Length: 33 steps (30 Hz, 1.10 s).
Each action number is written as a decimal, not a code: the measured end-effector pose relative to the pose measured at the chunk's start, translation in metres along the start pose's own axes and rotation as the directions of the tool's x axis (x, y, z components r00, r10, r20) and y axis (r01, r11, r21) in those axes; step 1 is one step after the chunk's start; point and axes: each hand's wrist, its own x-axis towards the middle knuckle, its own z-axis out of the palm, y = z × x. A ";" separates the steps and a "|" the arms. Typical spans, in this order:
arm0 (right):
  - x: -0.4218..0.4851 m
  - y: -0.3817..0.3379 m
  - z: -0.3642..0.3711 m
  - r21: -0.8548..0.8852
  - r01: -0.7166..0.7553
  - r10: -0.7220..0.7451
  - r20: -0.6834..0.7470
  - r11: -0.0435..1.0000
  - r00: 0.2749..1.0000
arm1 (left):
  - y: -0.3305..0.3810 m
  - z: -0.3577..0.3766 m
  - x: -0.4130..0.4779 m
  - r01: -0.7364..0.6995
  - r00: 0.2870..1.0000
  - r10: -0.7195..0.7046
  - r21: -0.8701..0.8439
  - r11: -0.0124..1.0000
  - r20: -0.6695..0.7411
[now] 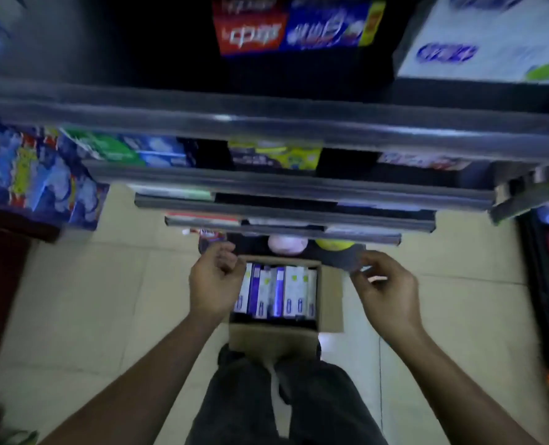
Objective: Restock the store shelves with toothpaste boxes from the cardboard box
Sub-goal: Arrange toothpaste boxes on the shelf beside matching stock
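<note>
Head view, looking straight down: the box (273, 338) sits open on the floor (106, 300) in the lower middle of the frame, right at the foot of the shelves (299, 130), with toothpaste packs (279, 292) standing upright in a row inside it. The left hand (215, 277) hovers over the box's left edge, grip loosely curled and holding nothing. The right hand (385, 284) hangs over the right flap, fingers bent, thumb near forefinger, and through the blur I cannot tell whether that grip pinches anything.
</note>
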 end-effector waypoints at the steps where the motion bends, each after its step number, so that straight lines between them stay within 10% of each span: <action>1: -0.005 0.016 0.023 -0.015 -0.058 0.058 0.046 0.998 0.997 | -0.033 0.000 -0.004 0.076 0.997 -0.077 0.018 0.997 0.026; 11: -0.008 0.208 0.242 -0.305 -0.329 0.414 0.277 0.894 0.867 | -0.313 0.112 0.009 0.462 0.777 -0.598 0.467 0.754 0.197; 33: -0.006 0.397 0.324 -0.359 -0.511 0.620 0.337 0.781 0.709 | -0.485 0.284 0.052 0.610 0.783 -0.511 0.596 0.522 -0.354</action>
